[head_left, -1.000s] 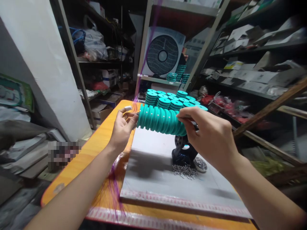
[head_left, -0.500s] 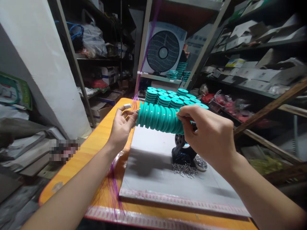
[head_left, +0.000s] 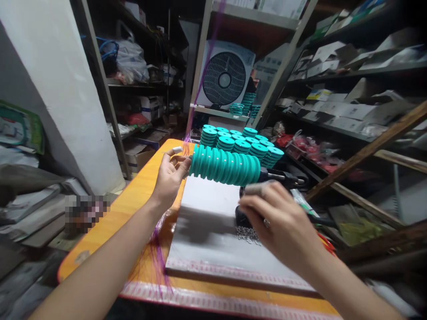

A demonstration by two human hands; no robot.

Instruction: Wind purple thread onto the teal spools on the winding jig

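A row of teal spools (head_left: 224, 166) sits on a horizontal rod above a grey board (head_left: 213, 222). My left hand (head_left: 171, 175) is pinched at the row's left end, where purple thread (head_left: 196, 95) runs upward. My right hand (head_left: 271, 222) hovers below the row's right end, over the black stand (head_left: 243, 218) and a small heap of metal beads (head_left: 247, 234). Its fingers are blurred and loosely curled. The bare rod end (head_left: 283, 177) sticks out to the right.
Stacks of teal spools (head_left: 240, 144) stand behind on the orange table (head_left: 133, 209). Loose purple thread (head_left: 156, 258) lies near the table's front. Metal shelving with a box fan (head_left: 227, 80) and cartons surrounds the table.
My right hand let go of the right end of the spool row and dropped down toward the stand and beads. The left hand stayed at the left end.
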